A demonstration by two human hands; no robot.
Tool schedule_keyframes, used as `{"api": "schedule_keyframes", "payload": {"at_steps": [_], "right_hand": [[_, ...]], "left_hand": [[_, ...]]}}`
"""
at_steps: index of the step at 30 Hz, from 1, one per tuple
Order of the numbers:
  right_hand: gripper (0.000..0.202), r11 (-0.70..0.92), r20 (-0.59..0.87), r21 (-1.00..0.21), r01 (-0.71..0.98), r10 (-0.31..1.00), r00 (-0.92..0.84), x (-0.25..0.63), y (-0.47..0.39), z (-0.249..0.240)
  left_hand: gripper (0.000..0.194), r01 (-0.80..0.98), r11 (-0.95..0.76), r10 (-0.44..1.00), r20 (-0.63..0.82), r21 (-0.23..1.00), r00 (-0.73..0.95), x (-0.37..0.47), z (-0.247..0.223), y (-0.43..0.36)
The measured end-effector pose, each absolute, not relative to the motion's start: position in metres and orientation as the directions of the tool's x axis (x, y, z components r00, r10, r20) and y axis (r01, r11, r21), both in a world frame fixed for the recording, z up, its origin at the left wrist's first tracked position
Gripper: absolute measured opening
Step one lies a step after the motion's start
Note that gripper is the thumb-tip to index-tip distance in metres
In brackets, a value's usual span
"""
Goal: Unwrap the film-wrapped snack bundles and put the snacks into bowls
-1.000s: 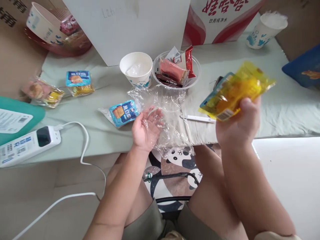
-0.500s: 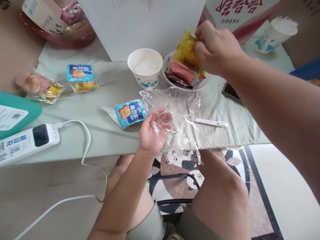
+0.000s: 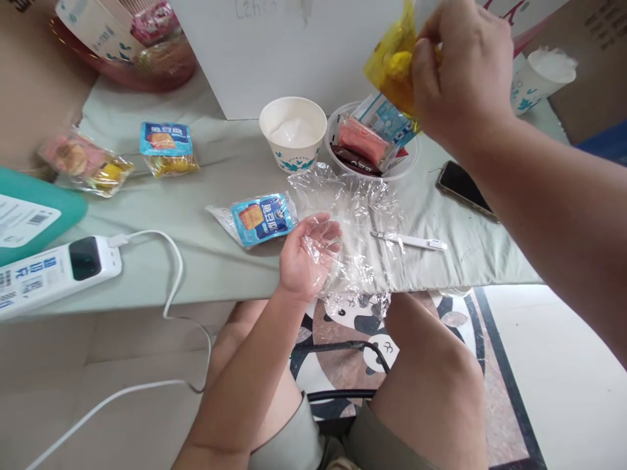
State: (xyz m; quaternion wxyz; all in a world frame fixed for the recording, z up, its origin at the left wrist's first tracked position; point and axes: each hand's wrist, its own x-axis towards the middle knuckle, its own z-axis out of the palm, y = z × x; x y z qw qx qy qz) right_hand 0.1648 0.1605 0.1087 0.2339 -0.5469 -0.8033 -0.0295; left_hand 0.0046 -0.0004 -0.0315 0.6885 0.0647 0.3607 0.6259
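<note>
My right hand (image 3: pixel 458 72) pinches a yellow snack packet (image 3: pixel 394 62) above a clear plastic bowl (image 3: pixel 414 160). Inside the bowl lie a pink packet (image 3: pixel 361 140), a dark red packet (image 3: pixel 355 160) and a blue and white packet (image 3: pixel 385 117). Palm up at the table's front edge, my left hand (image 3: pixel 308 258) has its fingers loosely curled and apart, with clear plastic film (image 3: pixel 360 241) lying over and beside them. A blue snack packet (image 3: pixel 263 219) in clear wrap lies just left of that hand. Behind it stands a paper cup (image 3: pixel 292 134).
A white pen-like tool (image 3: pixel 414 241) and a phone (image 3: pixel 467 189) lie at the right. Two wrapped snack bundles (image 3: pixel 166 149) (image 3: pixel 88 163), a power strip (image 3: pixel 59 271) and a green container (image 3: pixel 36 212) are left. A white box (image 3: pixel 294 59) stands behind.
My right hand has lifted the yellow packet up and to the right, off the bowl, uncovering the blue and white packet. My left hand is nearly unmoved; the view has shifted slightly.
</note>
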Motion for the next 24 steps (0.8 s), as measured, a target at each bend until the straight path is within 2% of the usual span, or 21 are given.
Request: {"api": "schedule_keyframes", "payload": {"at_steps": [3,6,9,11,14,15,17,19,20,22,24], "right_hand": [[0.039,0.354,0.246,-0.131,0.926,0.917,-0.315,0.167,0.171,0.098],[0.047,0.362,0.101,-0.117,0.925,0.931,-0.351,0.168,0.182,0.079],[0.045,0.400,0.109,-0.158,0.903,0.916,-0.387,0.165,0.187,0.065],[0.044,0.374,0.108,-0.205,0.905,0.927,-0.358,0.160,0.188,0.065],[0.054,0.303,0.064,-0.220,0.927,0.953,-0.296,0.155,0.178,0.078],[0.055,0.294,0.104,-0.239,0.925,0.955,-0.277,0.156,0.169,0.083],[0.047,0.337,0.330,-0.364,0.868,0.918,-0.218,0.165,0.141,0.086],[0.033,0.457,0.594,-0.536,0.710,0.802,-0.068,0.179,0.100,0.073],[0.032,0.449,0.594,-0.643,0.620,0.804,0.035,0.187,0.077,0.062],[0.040,0.274,0.362,-0.866,0.419,0.920,0.148,0.200,0.034,0.033],[0.057,0.014,0.042,-0.976,0.217,0.991,0.126,0.206,-0.001,0.010]], "left_hand": [[0.030,-0.814,0.210,0.905,-0.423,0.541,-0.048,0.005,-0.031,0.000],[0.032,-0.819,0.206,0.909,-0.416,0.536,-0.043,0.006,-0.031,0.000],[0.033,-0.826,0.204,0.908,-0.417,0.526,-0.041,0.006,-0.030,0.000],[0.033,-0.821,0.206,0.909,-0.414,0.533,-0.041,0.007,-0.030,0.001],[0.033,-0.815,0.203,0.908,-0.417,0.543,-0.052,0.007,-0.029,0.001],[0.033,-0.814,0.200,0.907,-0.418,0.545,-0.056,0.006,-0.029,0.001],[0.030,-0.815,0.197,0.908,-0.415,0.545,-0.058,0.006,-0.028,0.001],[0.028,-0.815,0.221,0.910,-0.414,0.535,-0.025,0.005,-0.027,-0.001],[0.027,-0.814,0.249,0.909,-0.418,0.524,0.009,0.004,-0.027,-0.001],[0.027,-0.801,0.323,0.900,-0.425,0.503,0.096,0.002,-0.025,-0.004],[0.028,-0.774,0.385,0.891,-0.420,0.502,0.171,0.000,-0.024,-0.006]]}}
